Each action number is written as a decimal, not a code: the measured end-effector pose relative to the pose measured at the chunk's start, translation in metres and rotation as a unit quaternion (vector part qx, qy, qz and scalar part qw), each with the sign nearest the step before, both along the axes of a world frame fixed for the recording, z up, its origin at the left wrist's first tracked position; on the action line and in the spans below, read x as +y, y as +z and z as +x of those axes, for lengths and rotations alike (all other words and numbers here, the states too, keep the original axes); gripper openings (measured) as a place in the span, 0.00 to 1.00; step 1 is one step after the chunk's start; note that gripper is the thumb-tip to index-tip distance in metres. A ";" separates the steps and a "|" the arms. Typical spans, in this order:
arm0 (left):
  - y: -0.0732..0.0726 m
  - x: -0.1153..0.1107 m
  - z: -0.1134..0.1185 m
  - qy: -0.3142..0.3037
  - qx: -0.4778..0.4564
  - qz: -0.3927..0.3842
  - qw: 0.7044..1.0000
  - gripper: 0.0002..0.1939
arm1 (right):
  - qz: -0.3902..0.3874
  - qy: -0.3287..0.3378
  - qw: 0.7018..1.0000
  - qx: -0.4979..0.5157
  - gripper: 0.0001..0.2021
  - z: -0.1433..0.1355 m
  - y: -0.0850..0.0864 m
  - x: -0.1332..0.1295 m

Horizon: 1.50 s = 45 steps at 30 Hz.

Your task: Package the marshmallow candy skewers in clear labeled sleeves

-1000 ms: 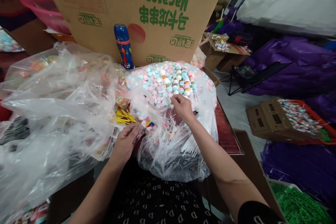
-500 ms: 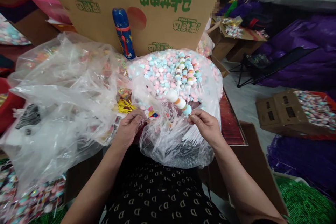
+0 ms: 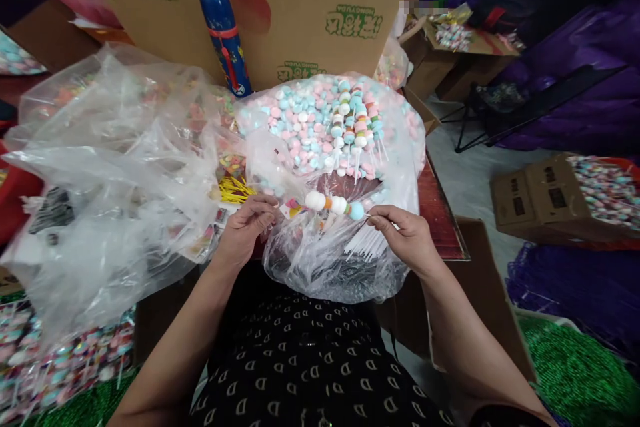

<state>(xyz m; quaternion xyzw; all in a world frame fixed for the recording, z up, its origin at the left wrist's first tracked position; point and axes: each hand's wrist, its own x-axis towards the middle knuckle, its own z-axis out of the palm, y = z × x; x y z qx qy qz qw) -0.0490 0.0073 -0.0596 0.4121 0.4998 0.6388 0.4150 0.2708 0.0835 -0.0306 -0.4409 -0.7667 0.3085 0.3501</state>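
Right hand: I see the right hand grasping the bare stick end of a candy skewer between thumb and forefinger, the other fingers curled in.
Skewer: held almost level above the crumpled front of the candy bag, between the two hands; I count white, orange and light blue pieces on it, the white end pointing at the left hand.
Left hand: the left hand has its thumb and forefinger closed in a pinch on the edge of a clear wrapper with a bright printed patch.
Wrapper gap: the skewer's white end is right by that patch — whether they touch, I cannot tell from my end.
Candy bag: a big clear candy bag full of pink, blue and white pieces fills the middle of the table; several loaded skewers lie on top, their white sticks toward the person.
Loose sticks: a bundle of white sticks lies just below the right hand.
Ties: yellow ties sit just beyond the left hand, next to a large sheet of clear plastic.
Back: I have a blue bottle before a printed carton.
Floor: at right, a cardboard box with wrapped candy — green strands nearer me.
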 end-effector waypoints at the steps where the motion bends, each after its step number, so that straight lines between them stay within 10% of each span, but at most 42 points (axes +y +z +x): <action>1: -0.001 -0.001 -0.001 -0.005 0.005 0.003 1.000 0.05 | 0.004 0.001 1.000 -0.006 0.08 0.002 0.001 0.000; 15: 0.006 -0.006 -0.007 -0.039 0.220 0.062 0.973 0.02 | -0.071 -0.021 0.997 0.037 0.12 0.019 0.011 -0.001; 23: -0.002 -0.003 -0.001 -0.049 0.298 0.107 0.947 0.04 | -0.171 0.016 0.963 0.209 0.19 -0.033 0.008 -0.024; 35: -0.011 -0.003 0.015 -0.047 0.356 0.110 0.927 0.08 | -0.087 0.095 0.986 0.107 0.14 -0.065 -0.011 -0.038; 45: -0.014 -0.003 0.024 -0.061 0.342 0.150 0.926 0.06 | -0.163 0.180 0.965 0.097 0.18 -0.072 -0.021 -0.044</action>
